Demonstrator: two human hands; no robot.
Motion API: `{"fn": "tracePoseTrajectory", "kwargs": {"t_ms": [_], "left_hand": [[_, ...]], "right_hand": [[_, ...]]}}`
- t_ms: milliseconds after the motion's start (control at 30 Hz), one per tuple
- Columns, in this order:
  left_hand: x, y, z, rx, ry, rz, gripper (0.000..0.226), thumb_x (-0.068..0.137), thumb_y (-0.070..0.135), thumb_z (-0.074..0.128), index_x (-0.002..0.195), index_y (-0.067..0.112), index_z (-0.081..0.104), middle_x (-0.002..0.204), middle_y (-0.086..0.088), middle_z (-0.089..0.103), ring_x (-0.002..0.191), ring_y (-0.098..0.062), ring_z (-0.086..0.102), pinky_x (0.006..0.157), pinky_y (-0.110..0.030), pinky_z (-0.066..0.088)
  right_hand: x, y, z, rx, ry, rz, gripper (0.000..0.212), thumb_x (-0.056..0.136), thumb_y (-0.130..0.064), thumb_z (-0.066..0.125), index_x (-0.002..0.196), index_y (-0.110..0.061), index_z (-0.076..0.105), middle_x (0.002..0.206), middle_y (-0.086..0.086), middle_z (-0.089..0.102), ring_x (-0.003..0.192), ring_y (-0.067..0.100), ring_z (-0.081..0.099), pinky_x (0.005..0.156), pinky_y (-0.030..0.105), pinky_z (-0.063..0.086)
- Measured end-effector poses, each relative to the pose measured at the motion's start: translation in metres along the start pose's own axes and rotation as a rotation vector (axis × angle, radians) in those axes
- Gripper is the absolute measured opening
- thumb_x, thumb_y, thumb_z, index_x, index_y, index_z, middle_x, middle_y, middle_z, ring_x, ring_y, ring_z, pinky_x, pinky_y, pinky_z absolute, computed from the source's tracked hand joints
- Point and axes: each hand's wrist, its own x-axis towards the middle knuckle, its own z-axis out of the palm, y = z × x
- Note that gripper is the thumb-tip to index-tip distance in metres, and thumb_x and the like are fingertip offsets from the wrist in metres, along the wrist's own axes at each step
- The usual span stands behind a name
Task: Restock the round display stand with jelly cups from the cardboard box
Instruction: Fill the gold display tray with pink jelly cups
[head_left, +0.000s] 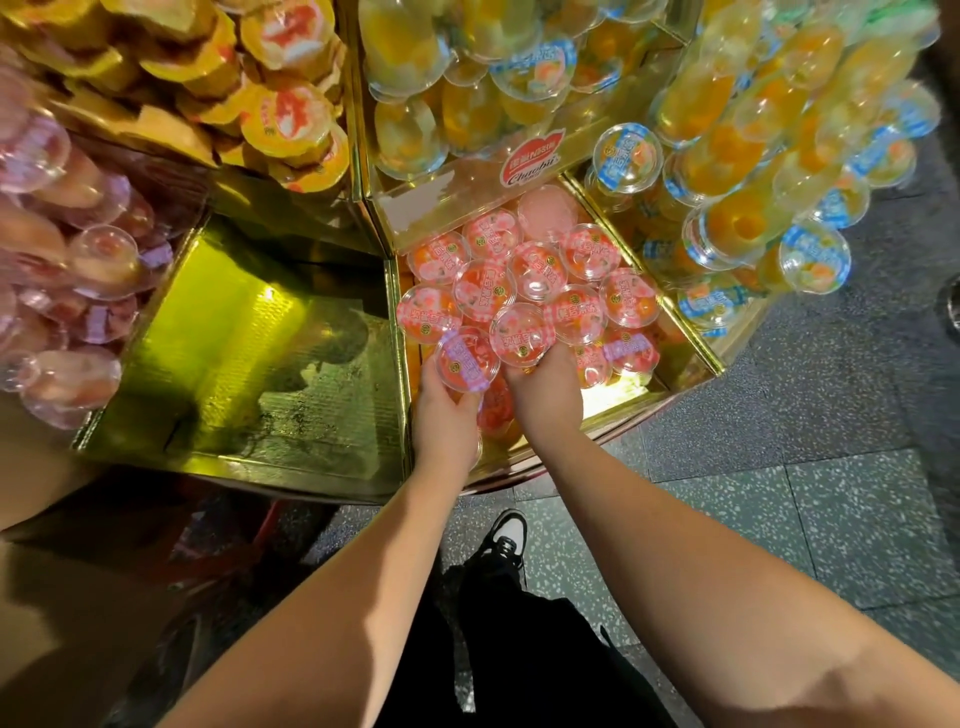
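a: two cups are in hand, one each. left hand (444, 415) curls round a pink cup (466, 357), fingers under it, lid facing up. right hand (546, 391) grasps a second cup (519, 334) from below the same way.

b: where are they in the frame?

a: centre, both at the near edge of the pink bin (696, 358), touching each other and resting against the pile of pink cups (537, 270) already there.

b: so what could go wrong?

a: my guess, the pile is heaped and loose. the lids are domed and slick, so a cup set on top may slide toward the near wall or roll off onto the floor (779, 509). pushing two in at once could also shove neighbours about.

b: and the grip?

a: both hands are closed round their cups, not released. the fingertips are mostly hidden under the cups, so how tight i can't tell.

b: what's around it?

a: left of centre an empty gold bin (249, 364). far left, pale pink cups (62, 260). upper left, yellow-lidded cups (291, 119). top and right, orange cups with blue lids (727, 156). a red logo tag (531, 158) sits above the pink bin.

b: the box?

a: a brown shape at lower left (57, 613) may be it; too blurred to say.
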Motion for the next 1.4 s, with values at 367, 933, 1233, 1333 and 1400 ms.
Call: {"fn": "tracePoseTrajectory", "kwargs": {"t_ms": [367, 933, 1233, 1333, 1400], "left_hand": [[-0.027, 0.025, -0.045, -0.036, -0.132, -0.083, 0.056, 0.095, 0.009, 0.062, 0.146, 0.018, 0.044, 0.135, 0.002, 0.057, 0.117, -0.011, 0.053, 0.086, -0.027, 0.043], [-0.054, 0.007, -0.334, 0.052, 0.272, -0.018, 0.017, 0.089, 0.017, 0.067, 0.105, 0.012, 0.065, 0.101, 0.0, 0.062, 0.099, -0.024, 0.062, 0.065, -0.017, 0.034], [-0.08, -0.129, -0.506, 0.066, 0.422, -0.207, 0.031, 0.097, 0.029, 0.059, 0.128, 0.022, 0.059, 0.122, 0.006, 0.059, 0.102, -0.008, 0.053, 0.086, -0.026, 0.046], [-0.081, -0.186, -0.553, 0.017, 0.43, -0.284, 0.027, 0.098, 0.028, 0.058, 0.125, 0.025, 0.057, 0.111, 0.008, 0.059, 0.1, -0.008, 0.054, 0.08, -0.022, 0.048], [-0.079, -0.223, -0.577, -0.005, 0.455, -0.354, 0.008, 0.099, 0.027, 0.056, 0.104, 0.033, 0.053, 0.091, 0.016, 0.05, 0.087, -0.005, 0.051, 0.065, -0.017, 0.04]], "right_hand": [[-0.023, -0.012, -0.071, -0.216, -0.303, 0.055, 0.035, 0.093, -0.028, 0.063, 0.12, -0.006, 0.061, 0.114, 0.013, 0.068, 0.096, 0.028, 0.065, 0.077, 0.034, 0.049], [-0.146, -0.243, -0.015, -0.375, -0.439, -0.725, 0.029, 0.097, -0.032, 0.058, 0.12, -0.014, 0.062, 0.108, 0.002, 0.06, 0.1, 0.021, 0.058, 0.073, 0.022, 0.034], [-0.281, -0.311, 0.179, -0.552, -0.698, -0.985, 0.023, 0.096, -0.026, 0.059, 0.108, -0.007, 0.064, 0.105, 0.006, 0.064, 0.1, 0.023, 0.06, 0.074, 0.029, 0.038], [-0.314, -0.323, 0.243, -0.672, -0.753, -0.999, 0.025, 0.094, -0.026, 0.06, 0.112, -0.009, 0.065, 0.113, 0.011, 0.068, 0.108, 0.028, 0.062, 0.083, 0.032, 0.044], [-0.335, -0.333, 0.282, -0.749, -0.791, -0.985, 0.029, 0.096, -0.03, 0.058, 0.118, -0.011, 0.063, 0.118, 0.009, 0.066, 0.109, 0.026, 0.061, 0.087, 0.033, 0.046]]}}
